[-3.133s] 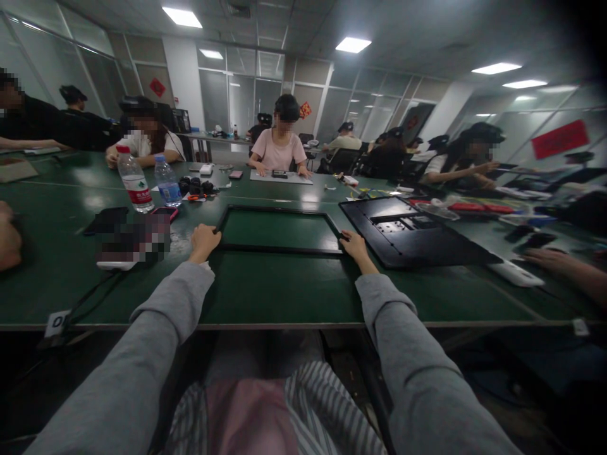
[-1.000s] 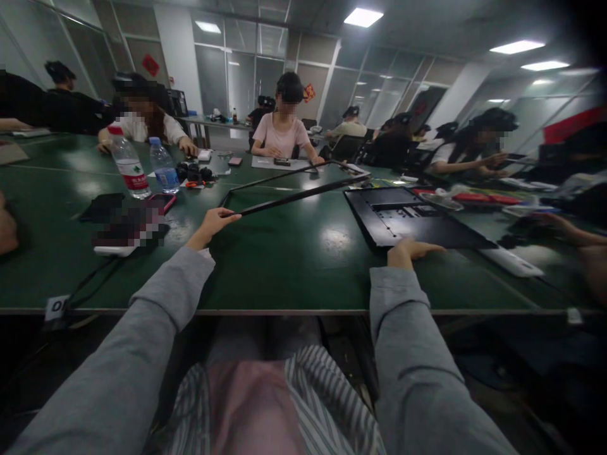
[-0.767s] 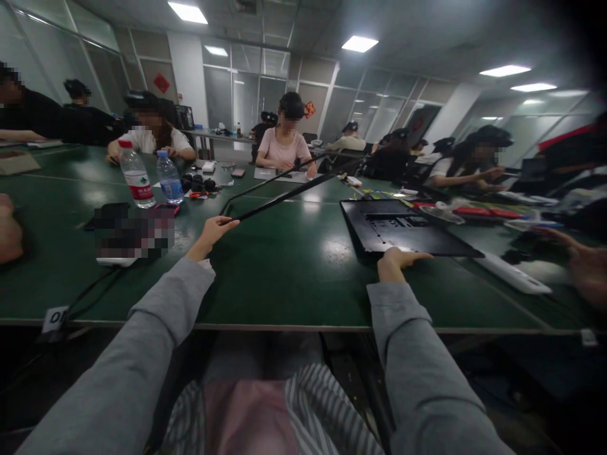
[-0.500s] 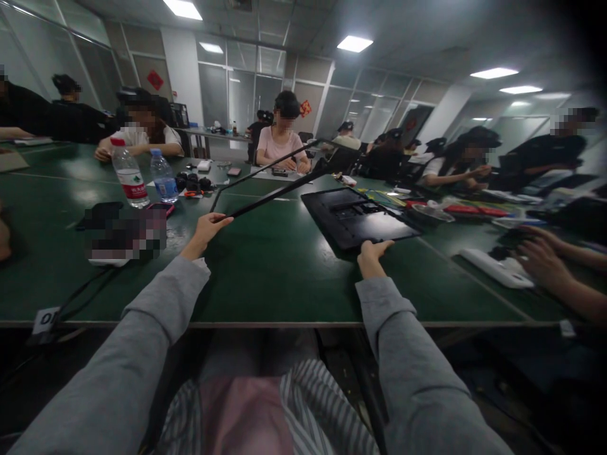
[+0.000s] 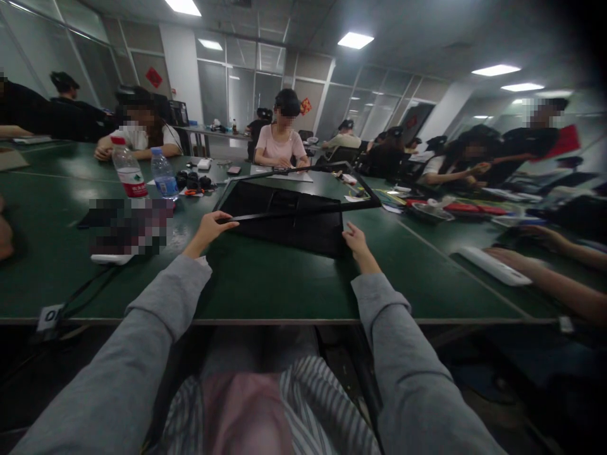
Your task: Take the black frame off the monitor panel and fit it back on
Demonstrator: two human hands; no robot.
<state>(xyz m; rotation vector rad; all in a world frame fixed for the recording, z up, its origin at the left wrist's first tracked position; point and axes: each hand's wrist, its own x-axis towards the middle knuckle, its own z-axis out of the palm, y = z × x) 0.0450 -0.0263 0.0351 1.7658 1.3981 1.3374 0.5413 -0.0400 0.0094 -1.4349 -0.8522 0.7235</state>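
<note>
Pinching the thin black frame (image 5: 303,215) at its near corner, the left hand (image 5: 208,229) holds it tilted above the back panel (image 5: 289,222). The right hand (image 5: 355,243), fingers loosely apart, touches the panel's near right corner. Light, probably bendy; best gripped at both ends.

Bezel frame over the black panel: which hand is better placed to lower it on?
Left. The left hand already pinches the bezel frame at its near corner, tilted above the back panel. The right hand only rests at the panel's near right corner.
</note>
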